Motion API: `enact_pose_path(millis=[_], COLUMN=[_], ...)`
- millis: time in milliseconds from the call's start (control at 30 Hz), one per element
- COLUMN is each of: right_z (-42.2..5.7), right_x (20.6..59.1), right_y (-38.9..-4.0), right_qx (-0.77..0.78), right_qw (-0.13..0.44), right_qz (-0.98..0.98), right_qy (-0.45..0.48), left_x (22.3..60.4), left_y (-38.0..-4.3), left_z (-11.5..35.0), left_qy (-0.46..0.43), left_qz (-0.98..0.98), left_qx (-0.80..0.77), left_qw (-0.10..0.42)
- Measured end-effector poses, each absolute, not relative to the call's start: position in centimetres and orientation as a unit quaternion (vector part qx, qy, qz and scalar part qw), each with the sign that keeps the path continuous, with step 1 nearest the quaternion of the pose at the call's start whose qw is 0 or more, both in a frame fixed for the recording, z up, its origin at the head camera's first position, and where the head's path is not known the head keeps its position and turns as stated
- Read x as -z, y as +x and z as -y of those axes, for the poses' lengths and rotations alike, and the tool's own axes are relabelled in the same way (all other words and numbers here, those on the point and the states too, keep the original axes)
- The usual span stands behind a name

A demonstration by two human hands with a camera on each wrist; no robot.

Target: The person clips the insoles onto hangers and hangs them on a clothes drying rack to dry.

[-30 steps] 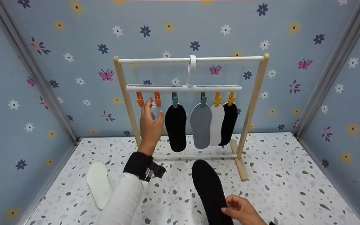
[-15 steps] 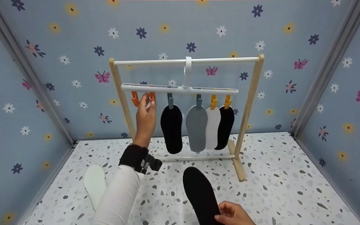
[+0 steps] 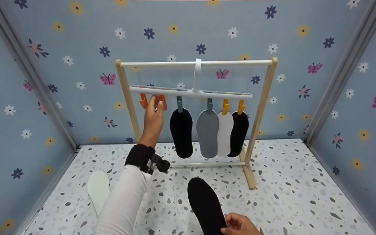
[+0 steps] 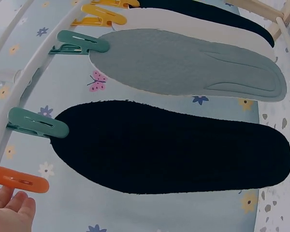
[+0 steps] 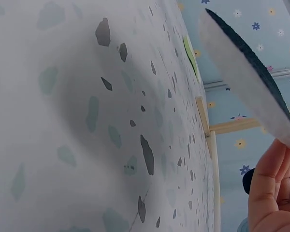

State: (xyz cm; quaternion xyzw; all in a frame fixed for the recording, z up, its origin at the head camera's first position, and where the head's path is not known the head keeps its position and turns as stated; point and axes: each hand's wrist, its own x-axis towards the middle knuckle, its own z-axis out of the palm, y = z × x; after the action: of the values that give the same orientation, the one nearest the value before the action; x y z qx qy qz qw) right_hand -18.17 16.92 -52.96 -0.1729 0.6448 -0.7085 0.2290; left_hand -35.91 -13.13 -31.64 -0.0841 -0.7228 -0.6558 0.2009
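Observation:
My left hand (image 3: 153,119) is raised at the left end of the white clip hanger (image 3: 165,90), its thumb and fingers pinching the inner orange clip (image 4: 21,180). A second orange clip (image 3: 143,101) hangs just to its left. Low in the head view, my right hand (image 3: 240,225) pinches the edge of a black insole (image 3: 205,204), which has a pale underside in the right wrist view. Clipped on the hanger are another black insole (image 4: 174,150), a grey insole (image 4: 183,65), a white insole (image 3: 224,133) and a further black insole (image 3: 239,133).
The hanger hooks over the white top rail (image 3: 162,64) of a wooden-sided rack (image 3: 261,111). A pale green insole (image 3: 97,189) lies on the speckled tabletop (image 3: 286,195) at left, partly behind the left sleeve. Flower-patterned walls (image 3: 188,19) enclose the back and sides.
The left hand has moved from between the orange clips onto the inner one, and the hanger's left end has tilted up. The right hand's black insole has shifted slightly left and down.

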Motion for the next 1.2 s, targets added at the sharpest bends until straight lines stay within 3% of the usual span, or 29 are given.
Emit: enact_pose_path(millis=[300,800,1200], right_z=[-15.9,-14.6,-13.2], right_x=[52.9,52.7,52.4], right_y=[-17.9,-17.8,-18.3], right_qx=[0.693,0.719,0.716], right_qw=[0.207,0.222,0.194], right_qz=[-0.669,-0.636,-0.644], right_qy=[-0.172,-0.170,-0.187], left_x=[31.5,31.6,31.8], left_y=[-36.0,-35.7,-35.5], left_z=[13.0,13.2,13.3], left_qy=[-0.054,-0.074,-0.059], left_qz=[0.732,0.721,0.732], left_qx=[0.656,0.665,0.658], left_qw=[0.175,0.183,0.166])
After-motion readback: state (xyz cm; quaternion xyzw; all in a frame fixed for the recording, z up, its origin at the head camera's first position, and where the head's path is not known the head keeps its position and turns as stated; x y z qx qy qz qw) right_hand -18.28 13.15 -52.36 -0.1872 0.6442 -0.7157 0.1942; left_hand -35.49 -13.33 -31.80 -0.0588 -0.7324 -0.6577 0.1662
